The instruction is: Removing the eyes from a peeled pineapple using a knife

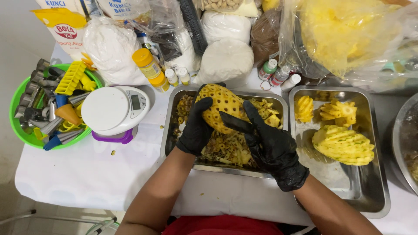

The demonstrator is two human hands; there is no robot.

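Pineapple (223, 104) gets peeled, left hand (196, 126) wrapped around it, right hand (272, 146) touching at 5 o'clock, grip unclear; next, turn it

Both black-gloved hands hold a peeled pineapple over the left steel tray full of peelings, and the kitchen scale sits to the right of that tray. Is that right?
Not quite. In the head view the kitchen scale sits to the left of the left steel tray, not the right. The rest holds: the left hand and right hand, both in black gloves, hold the peeled pineapple over the peelings.

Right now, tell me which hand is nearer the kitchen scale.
Left. The left hand grips the pineapple just right of the kitchen scale; the right hand is farther right.
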